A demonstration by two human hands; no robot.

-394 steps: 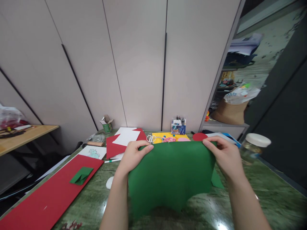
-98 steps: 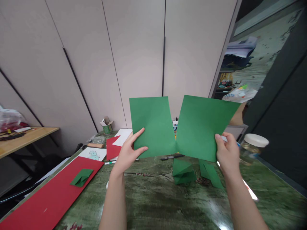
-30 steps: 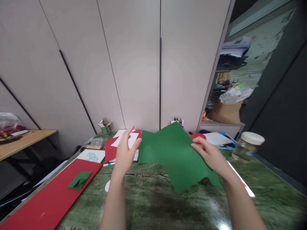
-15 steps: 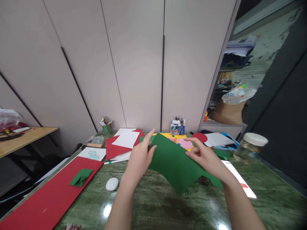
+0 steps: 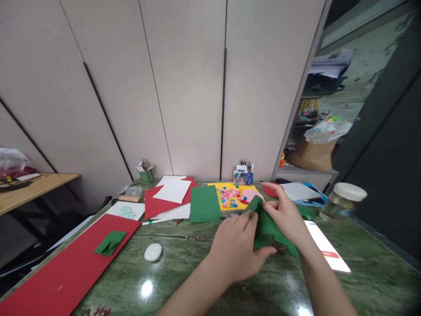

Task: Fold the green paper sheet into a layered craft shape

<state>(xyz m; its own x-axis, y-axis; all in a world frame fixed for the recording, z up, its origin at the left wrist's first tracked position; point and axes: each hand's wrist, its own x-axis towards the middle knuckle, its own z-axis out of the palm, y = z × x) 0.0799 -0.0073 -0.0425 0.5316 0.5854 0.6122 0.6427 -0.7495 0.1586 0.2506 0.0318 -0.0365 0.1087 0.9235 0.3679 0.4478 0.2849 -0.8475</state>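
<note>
A sheet of green paper (image 5: 265,226) is bent between my two hands above the table. My left hand (image 5: 235,248) is on its left side, fingers curled against the sheet and thumb stretched out below. Holding the upper right part of the sheet is my right hand (image 5: 287,217), thumb against the paper and index finger raised. Part of the paper is hidden behind the fingers. Another green sheet (image 5: 205,204) lies flat beyond my left hand. A small folded green piece (image 5: 111,243) rests on a long red sheet (image 5: 69,267) at the left.
On the green marbled table are a white oval object (image 5: 153,252), a marker (image 5: 158,222) and a white-screened phone or tablet (image 5: 327,246). Pink, blue and yellow pom-poms (image 5: 230,197) lie on yellow paper. A lidded jar (image 5: 342,202) stands right; a pen box (image 5: 243,174) is at the back.
My left hand has moved right and down, toward my right hand. The green paper is now bent together between them, uncovering the flat green sheet and the pom-poms.
</note>
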